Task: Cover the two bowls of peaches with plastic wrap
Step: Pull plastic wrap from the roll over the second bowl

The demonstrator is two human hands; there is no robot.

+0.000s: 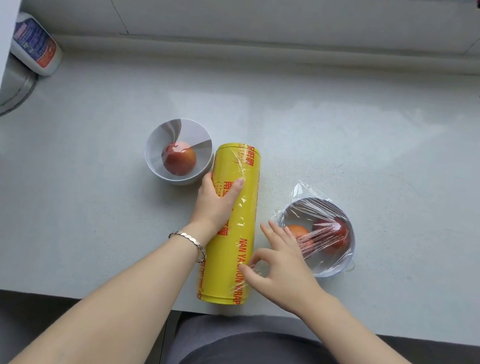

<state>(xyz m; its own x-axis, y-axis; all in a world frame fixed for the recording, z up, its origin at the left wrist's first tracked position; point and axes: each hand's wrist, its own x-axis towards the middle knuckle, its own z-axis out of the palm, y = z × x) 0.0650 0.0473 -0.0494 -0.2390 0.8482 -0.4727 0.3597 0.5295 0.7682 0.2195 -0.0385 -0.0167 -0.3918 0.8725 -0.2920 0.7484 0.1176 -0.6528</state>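
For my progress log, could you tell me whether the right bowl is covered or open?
Covered: crinkled wrap stretches across the bowl, peaches showing beneath it.

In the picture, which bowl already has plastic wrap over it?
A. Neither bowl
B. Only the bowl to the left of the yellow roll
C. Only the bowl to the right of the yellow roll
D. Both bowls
C: crinkled film is stretched over the bowl on the right of the yellow roll, while the white bowl on the left is open and its peach lies bare.
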